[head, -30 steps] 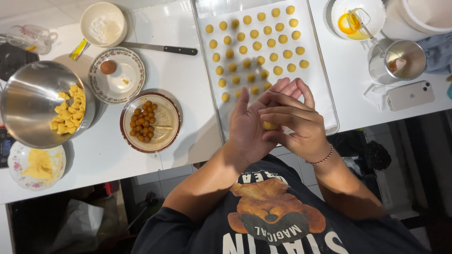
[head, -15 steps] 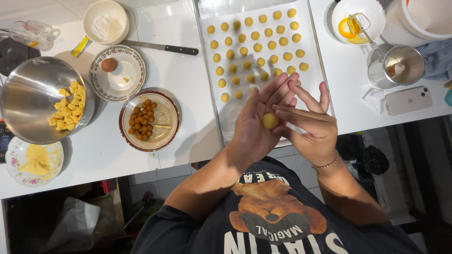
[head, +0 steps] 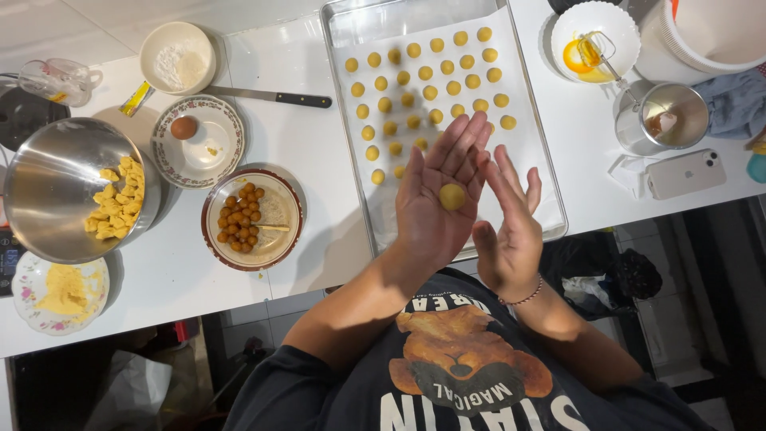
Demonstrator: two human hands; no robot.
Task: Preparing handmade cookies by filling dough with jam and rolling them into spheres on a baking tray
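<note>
Left hand [head: 435,203] flat and spread, palm up, over the near edge of the baking tray [head: 343,32]; a small yellow dough ball [head: 452,196] rests on the palm. Right hand [head: 511,227] just beside it, fingers apart, palm turned toward the left, not touching the ball. Rows of similar balls [head: 423,84] sit on the white tray liner. On the table [head: 295,152] to the left: a plate of brown filling balls [head: 239,217], a steel bowl [head: 56,183] with yellow dough pieces, and a knife [head: 275,97].
</note>
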